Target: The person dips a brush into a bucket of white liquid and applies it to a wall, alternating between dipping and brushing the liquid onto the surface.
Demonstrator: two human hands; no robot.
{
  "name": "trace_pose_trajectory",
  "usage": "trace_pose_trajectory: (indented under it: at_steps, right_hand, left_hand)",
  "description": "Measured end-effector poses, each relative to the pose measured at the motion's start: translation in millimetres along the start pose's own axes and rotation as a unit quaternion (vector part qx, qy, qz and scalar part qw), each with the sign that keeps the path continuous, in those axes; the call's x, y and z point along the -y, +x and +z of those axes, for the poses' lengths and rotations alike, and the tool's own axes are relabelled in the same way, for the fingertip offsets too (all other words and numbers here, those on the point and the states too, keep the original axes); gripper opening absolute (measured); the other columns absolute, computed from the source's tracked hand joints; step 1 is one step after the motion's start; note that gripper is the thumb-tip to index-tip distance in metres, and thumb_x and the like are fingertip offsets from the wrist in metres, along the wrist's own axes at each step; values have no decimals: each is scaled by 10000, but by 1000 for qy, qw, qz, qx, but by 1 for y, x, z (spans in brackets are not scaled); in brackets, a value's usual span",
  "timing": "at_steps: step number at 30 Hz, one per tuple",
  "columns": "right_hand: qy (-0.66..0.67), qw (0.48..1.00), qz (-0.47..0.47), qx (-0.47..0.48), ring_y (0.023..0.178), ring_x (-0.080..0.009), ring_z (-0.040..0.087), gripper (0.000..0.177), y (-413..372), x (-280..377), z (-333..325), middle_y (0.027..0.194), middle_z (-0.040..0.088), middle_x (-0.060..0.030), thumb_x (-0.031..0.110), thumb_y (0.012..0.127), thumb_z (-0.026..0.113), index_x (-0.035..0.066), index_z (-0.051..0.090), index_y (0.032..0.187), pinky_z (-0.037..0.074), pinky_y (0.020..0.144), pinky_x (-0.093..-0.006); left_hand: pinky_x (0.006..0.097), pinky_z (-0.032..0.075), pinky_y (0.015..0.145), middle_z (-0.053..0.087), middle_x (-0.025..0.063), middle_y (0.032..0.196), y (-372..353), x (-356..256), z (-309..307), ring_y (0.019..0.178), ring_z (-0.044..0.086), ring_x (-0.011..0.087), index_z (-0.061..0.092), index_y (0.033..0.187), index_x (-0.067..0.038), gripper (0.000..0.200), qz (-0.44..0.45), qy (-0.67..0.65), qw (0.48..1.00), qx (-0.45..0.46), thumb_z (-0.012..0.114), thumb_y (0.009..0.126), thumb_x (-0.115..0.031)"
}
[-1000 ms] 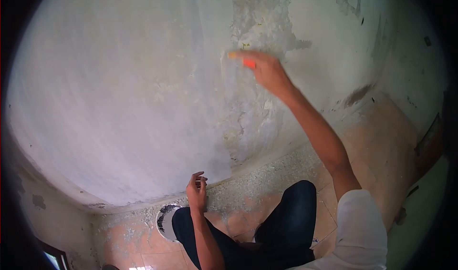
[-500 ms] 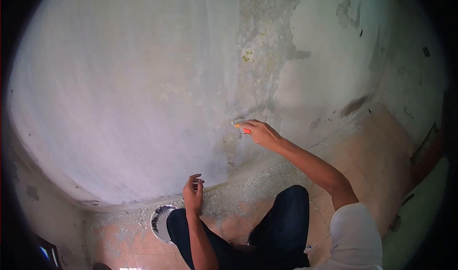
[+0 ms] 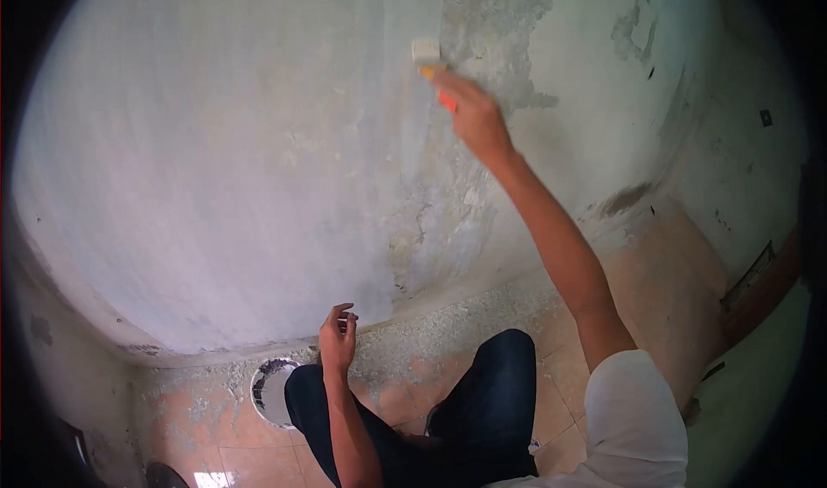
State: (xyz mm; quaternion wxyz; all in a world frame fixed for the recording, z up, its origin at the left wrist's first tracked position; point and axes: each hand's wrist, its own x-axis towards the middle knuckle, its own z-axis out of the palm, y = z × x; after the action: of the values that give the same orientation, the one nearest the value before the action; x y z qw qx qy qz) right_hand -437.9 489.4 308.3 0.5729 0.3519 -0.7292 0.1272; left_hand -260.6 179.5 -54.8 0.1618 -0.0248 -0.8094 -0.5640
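Observation:
My right hand is closed around the orange and yellow handle of a paintbrush. The brush's pale, wide head is against the wall, at the left edge of a rough grey strip of bare plaster. Low in front of the wall, above my bent knee, hangs my left hand; its fingers are loosely bent and apart, with nothing visible in them. Beside that knee stands a white bucket with dark smears inside its rim and pale contents, partly hidden by my leg.
Flakes and crumbs of debris lie along the foot of the wall on the tiled floor. A side wall rises at the right. Near the bottom left is a dark round object, cut off by the frame.
My right hand has carried the paintbrush up the wall, from low on the rough strip to much higher along its left edge. My left hand stays low, and the view has shifted slightly.

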Motion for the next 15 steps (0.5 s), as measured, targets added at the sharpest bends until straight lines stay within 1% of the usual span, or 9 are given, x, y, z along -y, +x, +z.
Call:
trace_pose_trajectory:
  at_steps: [2, 3, 4, 5, 7, 9, 11, 13, 15]
  right_hand:
    - [-13, 998, -13, 62, 1275, -302, 716, 414, -65, 10, 18, 1400, 734, -134, -69, 993, 626, 76, 741, 1363, 615, 1080, -397]
    - [33, 993, 12, 115, 1254, -304, 725, 397, -91, 24, 15, 1383, 743, -137, -52, 1000, 628, 85, 752, 1352, 614, 1075, -399]
    - [78, 983, 35, 165, 1233, -305, 733, 381, -102, 31, 12, 1367, 751, -140, -36, 1008, 630, 95, 762, 1341, 612, 1070, -401]
    - [75, 984, 28, 162, 1233, -305, 733, 381, -88, 30, 7, 1367, 751, -140, -36, 1008, 630, 95, 762, 1341, 612, 1070, -401]
    - [150, 931, 166, 289, 1164, -316, 757, 384, -59, 36, -14, 1294, 778, -148, -33, 995, 635, 117, 782, 1317, 616, 1027, -396]
    - [125, 970, 68, 197, 1104, -318, 776, 410, -8, 9, -20, 1227, 796, -155, -49, 985, 621, 128, 783, 1318, 619, 984, -400]
    - [104, 980, 105, 136, 1087, -321, 781, 409, 58, -5, -38, 1223, 797, -158, -59, 987, 596, 115, 784, 1305, 618, 974, -399]
    - [94, 993, 44, 61, 1111, -316, 783, 412, 107, -8, -57, 1267, 787, -160, -86, 979, 583, 86, 773, 1302, 618, 993, -395]
    - [103, 994, 32, 24, 1144, -312, 775, 385, 115, -4, -58, 1285, 782, -157, -79, 980, 609, 68, 771, 1296, 620, 1012, -389]
  left_hand:
    - [388, 613, 762, 793, 164, 1011, -3, 5, -3, 824, 773, 271, 719, 1294, -46, 248, -2, 0, 1000, 0, 649, 1070, -128]
    - [389, 614, 761, 792, 166, 1005, -1, 7, -5, 818, 774, 274, 720, 1291, -48, 246, 3, 2, 1000, -2, 653, 1068, -129]
    - [389, 614, 761, 792, 166, 1005, 0, 7, -7, 818, 774, 274, 720, 1291, -48, 246, 7, -2, 1000, -7, 653, 1068, -129]
    - [390, 614, 759, 794, 166, 1005, 0, 7, -9, 816, 775, 273, 721, 1289, -49, 246, 2, -2, 1000, -6, 655, 1068, -132]
    - [393, 613, 757, 796, 165, 1006, 2, 9, -10, 817, 774, 268, 724, 1284, -50, 243, -8, -2, 1000, 0, 656, 1068, -140]
    - [392, 613, 759, 795, 164, 1002, 2, 10, -9, 818, 773, 268, 725, 1283, -51, 242, -13, 2, 1000, 7, 656, 1068, -139]
    - [392, 613, 760, 793, 163, 998, 2, 10, -9, 820, 771, 268, 726, 1282, -52, 241, -19, 7, 1000, 10, 656, 1067, -138]
    - [396, 611, 765, 793, 163, 1006, 2, 12, -9, 821, 767, 270, 725, 1289, -54, 247, -15, 9, 1000, 9, 654, 1067, -136]
    - [398, 611, 768, 793, 164, 1010, 0, 10, -9, 821, 765, 271, 725, 1292, -55, 250, -17, 4, 1000, 6, 653, 1067, -135]
